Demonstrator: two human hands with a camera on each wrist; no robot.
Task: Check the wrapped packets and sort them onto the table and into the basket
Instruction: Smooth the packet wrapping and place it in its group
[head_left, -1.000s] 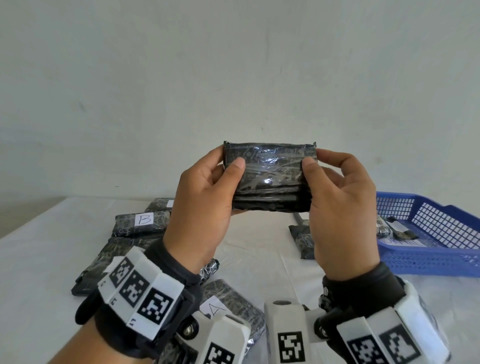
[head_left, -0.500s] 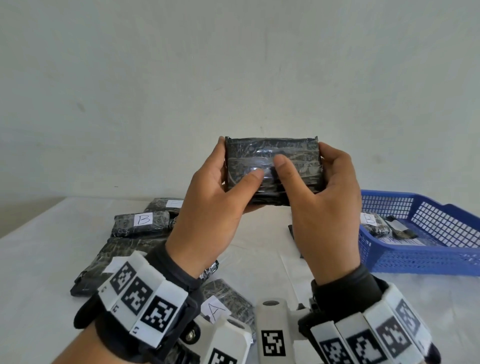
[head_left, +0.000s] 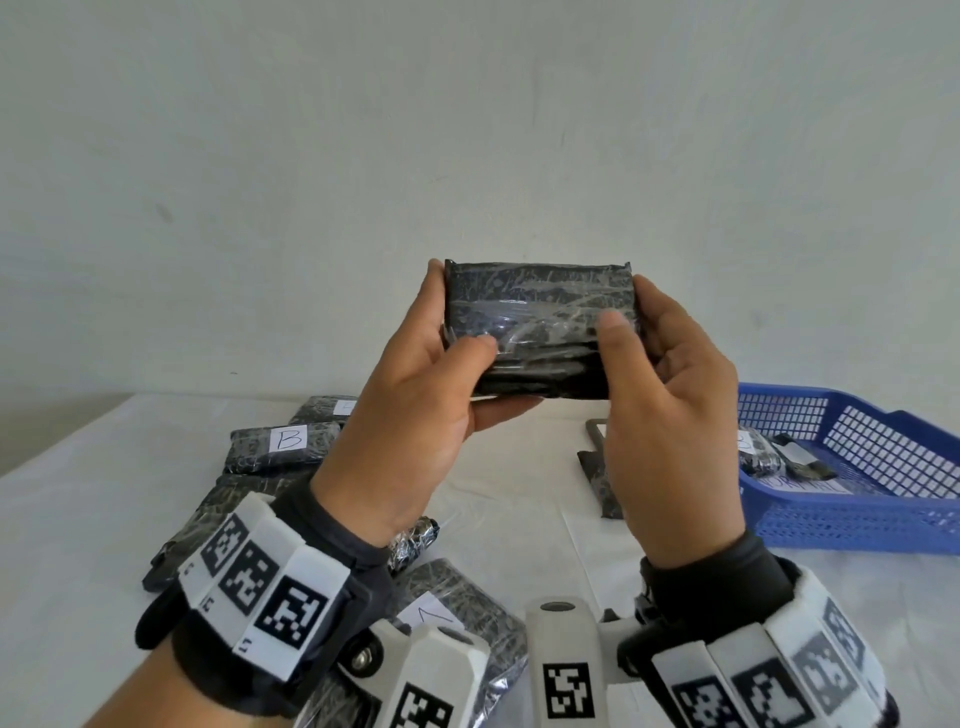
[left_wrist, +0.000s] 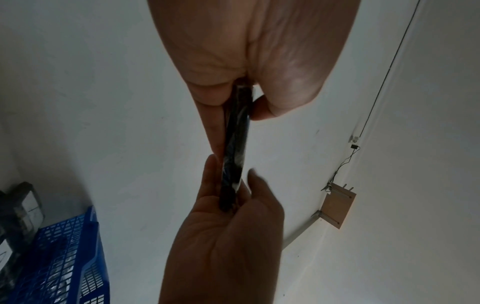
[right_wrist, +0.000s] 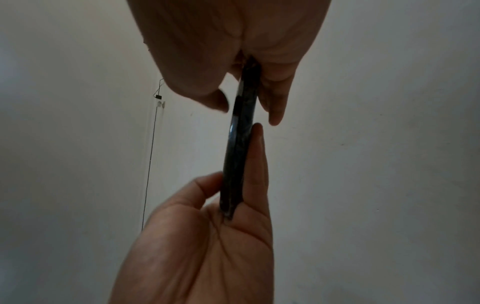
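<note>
I hold a black, film-wrapped packet (head_left: 540, 317) up in front of the wall, above the table. My left hand (head_left: 460, 322) grips its left end, thumb on the near face and fingers behind. My right hand (head_left: 631, 317) grips the right end the same way. The near face shows no label. In the left wrist view the packet (left_wrist: 237, 133) is edge-on between my left hand (left_wrist: 237, 102) at the top and my right hand (left_wrist: 226, 236) below. The right wrist view shows the packet (right_wrist: 240, 144) edge-on under my right hand (right_wrist: 246, 102).
A blue mesh basket (head_left: 857, 525) stands on the white table (head_left: 78, 519) at the right, with packets (head_left: 769, 457) inside. Several black packets lie at the left, one labelled B (head_left: 280, 441). Another labelled packet (head_left: 452, 613) lies near my wrists, and one more (head_left: 597, 473) behind my right hand.
Both thumbs, which met near the middle of the packet's face half a second ago, have slid apart toward its ends. The packet stays raised between both hands.
</note>
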